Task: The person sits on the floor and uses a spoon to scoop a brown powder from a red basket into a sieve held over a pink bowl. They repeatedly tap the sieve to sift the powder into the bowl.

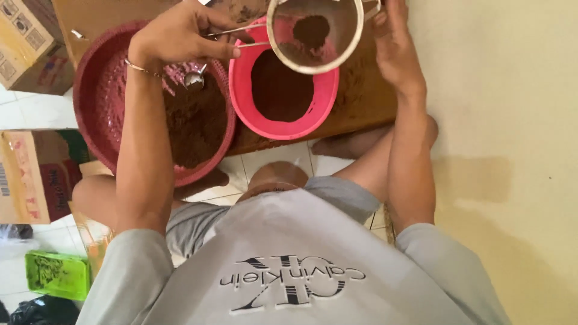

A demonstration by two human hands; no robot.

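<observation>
left hand (180,33) grips sieve (315,35) — handle pointing left — above pink bowl (283,114).

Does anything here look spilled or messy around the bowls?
Yes. Brown powder is scattered on the brown cardboard sheet to the right of the pink plastic bowl, below the round metal sieve. The white tiled floor looks clean.

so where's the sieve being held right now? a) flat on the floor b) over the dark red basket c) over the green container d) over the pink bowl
d: the round sieve, its handle in the left hand and the right hand at its rim, sits above the pink bowl of brown powder, not the dark red basket.
</observation>
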